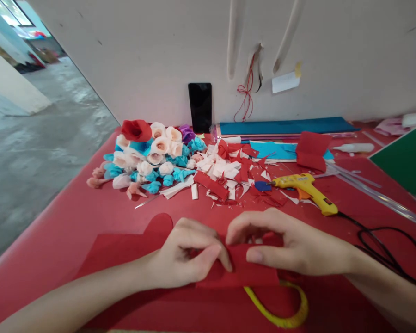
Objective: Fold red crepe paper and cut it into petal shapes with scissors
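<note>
A folded piece of red crepe paper (244, 268) lies low over the table between my two hands. My left hand (190, 252) is closed on its left part, thumb and fingers pressed together. At the right part my right hand (280, 240) grips the same paper, thumb in front and curled fingers behind. A yellow loop (300, 310), like a scissors handle, sticks out from under the paper; the rest of it is hidden. Beneath my left forearm lies a larger red sheet (114, 249) with a rounded red piece (161, 224) at its edge.
Paper flowers (156, 152) are heaped at the back left beside paper scraps (222, 166). A yellow glue gun (308, 187) with a black cord (377, 245) lies on the right. A phone (200, 106) leans on the wall; blue paper (287, 126) lies along it.
</note>
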A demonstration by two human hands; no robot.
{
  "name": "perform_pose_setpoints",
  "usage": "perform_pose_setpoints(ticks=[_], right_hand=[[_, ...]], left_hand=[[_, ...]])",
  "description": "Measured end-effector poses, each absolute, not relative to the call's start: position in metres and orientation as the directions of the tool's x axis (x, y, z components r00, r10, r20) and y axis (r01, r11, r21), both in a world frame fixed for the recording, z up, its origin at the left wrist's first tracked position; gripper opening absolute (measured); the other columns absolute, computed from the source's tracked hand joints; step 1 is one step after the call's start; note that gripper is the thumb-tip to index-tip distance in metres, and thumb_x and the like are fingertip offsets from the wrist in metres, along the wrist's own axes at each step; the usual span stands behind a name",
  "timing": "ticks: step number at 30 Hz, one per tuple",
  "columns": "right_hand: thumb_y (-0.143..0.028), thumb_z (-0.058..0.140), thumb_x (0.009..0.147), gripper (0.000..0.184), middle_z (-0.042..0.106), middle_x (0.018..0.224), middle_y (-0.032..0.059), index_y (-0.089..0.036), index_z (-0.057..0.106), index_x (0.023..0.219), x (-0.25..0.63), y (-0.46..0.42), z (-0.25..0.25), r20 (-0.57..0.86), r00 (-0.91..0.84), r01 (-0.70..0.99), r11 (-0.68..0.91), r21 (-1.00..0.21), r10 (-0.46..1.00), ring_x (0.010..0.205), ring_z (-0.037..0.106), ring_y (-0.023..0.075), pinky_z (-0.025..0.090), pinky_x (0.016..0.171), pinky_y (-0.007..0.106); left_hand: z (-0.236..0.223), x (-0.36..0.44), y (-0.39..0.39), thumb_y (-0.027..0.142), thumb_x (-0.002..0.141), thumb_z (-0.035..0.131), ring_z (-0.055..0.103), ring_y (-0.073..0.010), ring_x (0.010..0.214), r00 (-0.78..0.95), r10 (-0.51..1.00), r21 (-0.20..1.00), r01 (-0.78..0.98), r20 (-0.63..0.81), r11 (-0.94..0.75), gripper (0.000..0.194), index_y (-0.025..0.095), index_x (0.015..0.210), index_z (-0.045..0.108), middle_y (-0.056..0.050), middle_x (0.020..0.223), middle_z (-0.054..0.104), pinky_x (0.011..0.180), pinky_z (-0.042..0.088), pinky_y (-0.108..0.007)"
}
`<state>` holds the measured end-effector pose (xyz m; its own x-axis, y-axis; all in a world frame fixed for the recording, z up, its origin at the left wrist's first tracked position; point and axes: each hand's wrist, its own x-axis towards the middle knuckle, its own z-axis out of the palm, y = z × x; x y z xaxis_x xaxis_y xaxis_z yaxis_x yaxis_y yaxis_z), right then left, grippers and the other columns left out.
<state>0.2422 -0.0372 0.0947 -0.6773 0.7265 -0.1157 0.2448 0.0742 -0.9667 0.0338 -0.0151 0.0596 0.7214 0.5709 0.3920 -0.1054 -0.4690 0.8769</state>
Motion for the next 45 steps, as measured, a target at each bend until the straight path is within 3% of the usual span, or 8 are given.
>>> perform_pose_setpoints(ticks=[6, 17, 22, 25, 29, 37, 41, 45], right_hand=[[-0.030, 0.043, 0.091, 0.032, 0.063, 0.076, 0.0040, -0.010, 0.068, 0.088, 0.240, -0.034, 0.083, -0.073, -0.829, 0.108, 0.031, -0.994, 0.554, 0.070, 0.055, 0.0099, 0.041, 0.069, 0.022], [-0.026, 0.038, 0.092, 0.034, 0.049, 0.061, -0.0004, -0.012, 0.056, 0.066, 0.259, -0.029, 0.103, -0.235, -0.874, 0.268, 0.017, -0.963, 0.425, 0.047, 0.044, 0.0052, 0.037, 0.048, 0.017], [-0.028, 0.041, 0.092, 0.034, 0.050, 0.061, -0.0005, -0.014, 0.054, 0.063, 0.281, -0.017, 0.106, -0.198, -0.825, 0.358, 0.219, -0.908, 0.529, 0.056, 0.048, 0.0069, 0.039, 0.057, 0.018], [-0.032, 0.044, 0.091, 0.034, 0.054, 0.081, 0.0019, -0.015, 0.062, 0.067, 0.282, -0.014, 0.107, -0.069, -0.712, 0.354, 0.273, -0.894, 0.699, 0.074, 0.053, 0.0088, 0.041, 0.073, 0.021], [-0.032, 0.044, 0.091, 0.029, 0.059, 0.107, 0.0043, -0.020, 0.070, 0.093, 0.269, -0.019, 0.103, -0.111, -0.755, 0.309, 0.201, -0.930, 0.647, 0.094, 0.056, 0.0136, 0.040, 0.084, 0.025], [-0.028, 0.040, 0.092, 0.033, 0.064, 0.075, 0.0029, -0.013, 0.068, 0.084, 0.253, -0.026, 0.091, -0.194, -0.762, 0.372, 0.174, -0.912, 0.618, 0.067, 0.056, 0.0111, 0.041, 0.066, 0.023], [-0.025, 0.039, 0.092, 0.031, 0.061, 0.073, 0.0022, -0.013, 0.065, 0.078, 0.254, -0.025, 0.093, -0.160, -0.767, 0.393, 0.257, -0.883, 0.622, 0.064, 0.053, 0.0093, 0.039, 0.062, 0.021], [-0.022, 0.039, 0.092, 0.028, 0.055, 0.068, 0.0001, -0.015, 0.058, 0.072, 0.262, -0.026, 0.101, -0.042, -0.744, 0.405, 0.400, -0.822, 0.667, 0.065, 0.050, 0.0086, 0.038, 0.064, 0.020]], left_hand=[[0.057, 0.037, -0.016, 0.026, 0.091, 0.040, 0.057, -0.0099, 0.049, 0.731, 0.564, 0.895, -0.146, 0.384, -0.421, 0.043, 0.009, 0.061, 0.065, -0.009, 0.054, 0.065, 0.053, 0.044, -0.018], [0.066, 0.036, -0.018, 0.021, 0.091, 0.038, 0.050, -0.0085, 0.041, 0.674, 0.566, 0.856, -0.205, 0.475, -0.474, 0.042, 0.013, 0.058, 0.062, -0.006, 0.048, 0.062, 0.045, 0.040, -0.019], [0.063, 0.035, -0.017, 0.020, 0.090, 0.039, 0.049, -0.0087, 0.040, 0.637, 0.571, 0.812, -0.157, 0.518, -0.562, 0.040, 0.012, 0.058, 0.063, -0.005, 0.048, 0.062, 0.044, 0.039, -0.020], [0.058, 0.034, -0.015, 0.019, 0.090, 0.039, 0.049, -0.0089, 0.042, 0.625, 0.603, 0.825, -0.123, 0.496, -0.551, 0.039, 0.012, 0.060, 0.064, -0.006, 0.051, 0.063, 0.044, 0.038, -0.020], [0.056, 0.034, -0.013, 0.017, 0.089, 0.040, 0.052, -0.0093, 0.045, 0.647, 0.582, 0.807, -0.091, 0.494, -0.584, 0.036, 0.010, 0.064, 0.065, -0.007, 0.054, 0.064, 0.046, 0.041, -0.020], [0.065, 0.035, -0.007, 0.023, 0.090, 0.040, 0.065, -0.0157, 0.074, 0.883, 0.438, 0.940, -0.012, 0.170, -0.341, 0.030, 0.009, 0.094, 0.067, -0.013, 0.086, 0.070, 0.070, 0.049, -0.024], [0.062, 0.036, -0.005, 0.025, 0.092, 0.035, 0.060, -0.0137, 0.061, 0.902, 0.412, 0.938, 0.024, 0.129, -0.346, 0.040, 0.007, 0.077, 0.068, -0.012, 0.069, 0.067, 0.061, 0.046, -0.022], [0.061, 0.036, -0.005, 0.019, 0.091, 0.035, 0.050, -0.0083, 0.049, 0.843, 0.476, 0.893, -0.011, 0.250, -0.450, 0.041, 0.009, 0.061, 0.062, -0.008, 0.055, 0.061, 0.052, 0.039, -0.018]])
